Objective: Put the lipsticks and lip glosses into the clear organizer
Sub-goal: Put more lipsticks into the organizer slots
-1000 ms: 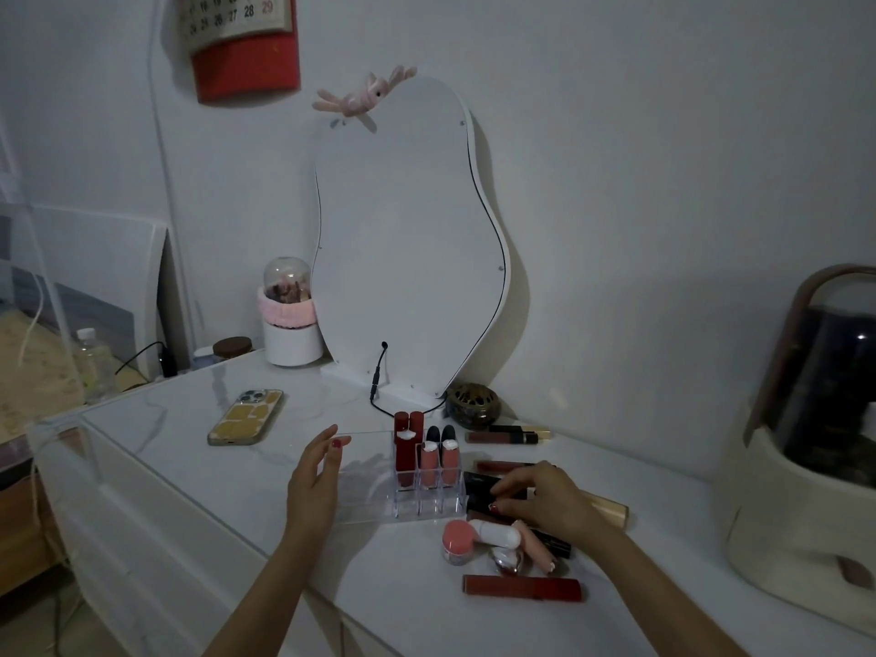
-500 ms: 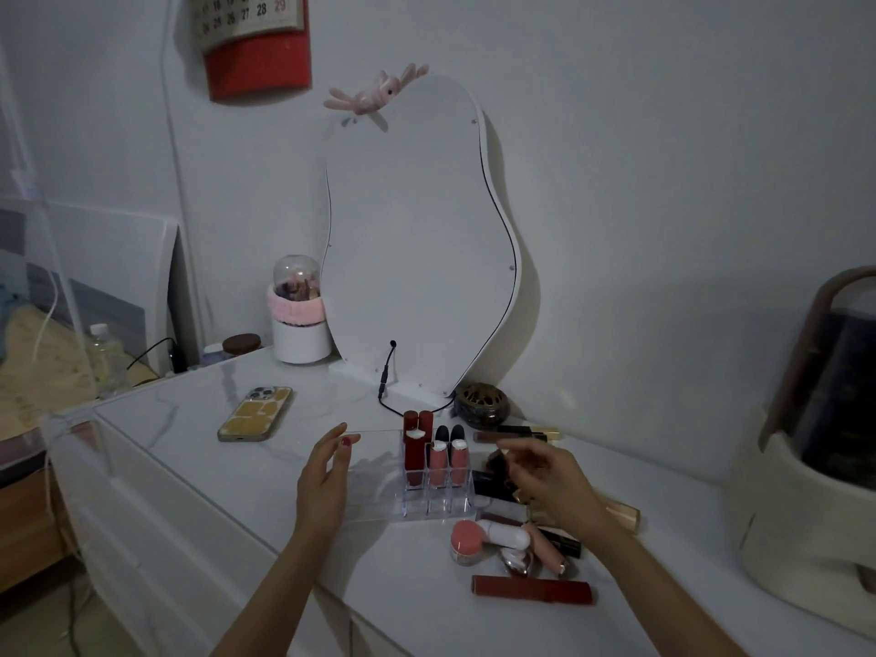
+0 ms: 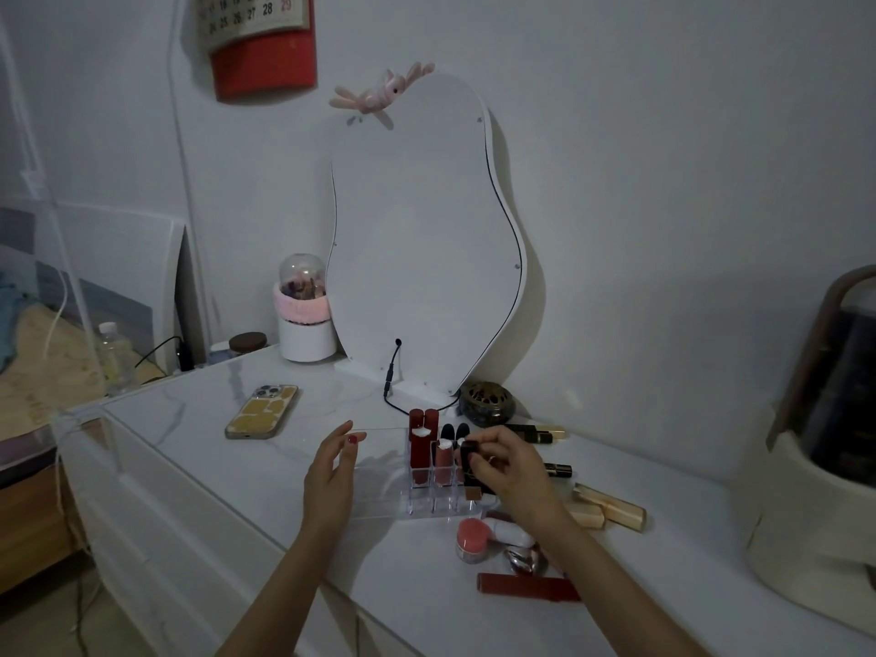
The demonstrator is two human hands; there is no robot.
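Note:
The clear organizer [image 3: 379, 495] stands on the white dresser top, with several lipsticks upright in its right-hand slots, among them a tall dark red one [image 3: 420, 448]. My left hand [image 3: 332, 471] rests against the organizer's left end, fingers apart. My right hand [image 3: 507, 467] grips a black lipstick tube [image 3: 470, 459], upright over the rightmost slots. More lipsticks and glosses lie loose to the right: a red tube [image 3: 526, 587] at the front, gold tubes [image 3: 611, 509], a black-and-gold one [image 3: 538, 432] at the back.
A phone [image 3: 263, 411] lies left of the organizer. A wavy mirror [image 3: 422, 239] with a cable stands behind, a dark round jar [image 3: 487, 403] beside it. A pink-capped pot [image 3: 472, 540] sits at the front. A cream cosmetics case [image 3: 815, 467] fills the right edge.
My right hand lifted a black tube from the loose pile and carried it left over the organizer's right slots. My left hand stayed at the organizer's left end.

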